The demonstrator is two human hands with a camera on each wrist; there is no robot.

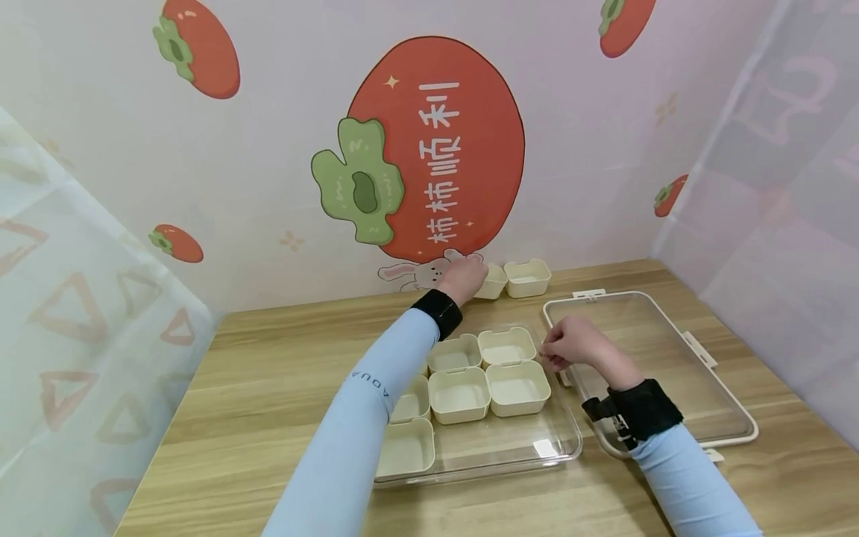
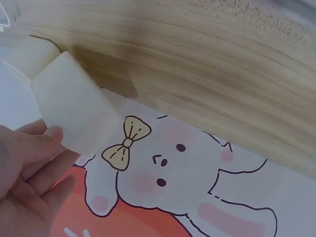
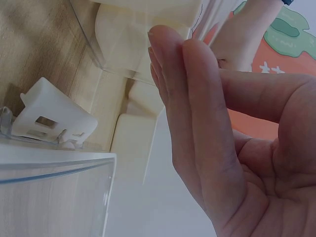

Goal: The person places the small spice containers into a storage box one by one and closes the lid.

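Note:
By the back wall my left hand (image 1: 463, 278) pinches a small cream bin (image 2: 74, 101); its thumb lies on the side in the left wrist view. That bin is tilted a little and partly covered by the hand in the head view. A second cream bin (image 1: 528, 278) stands just to its right. My right hand (image 1: 576, 344) hovers at the right edge of a clear tray (image 1: 499, 451), its fingers nearly straight and holding nothing in the right wrist view. Several cream bins (image 1: 459, 395) sit in the tray; my left sleeve hides part of the left ones.
A clear lid with a white rim (image 1: 728, 399) and white latches (image 1: 699, 349) lies on the wooden table (image 1: 268, 410) right of the tray. A printed wall sheet (image 1: 268, 164) rises behind the table, with more sheets at both sides.

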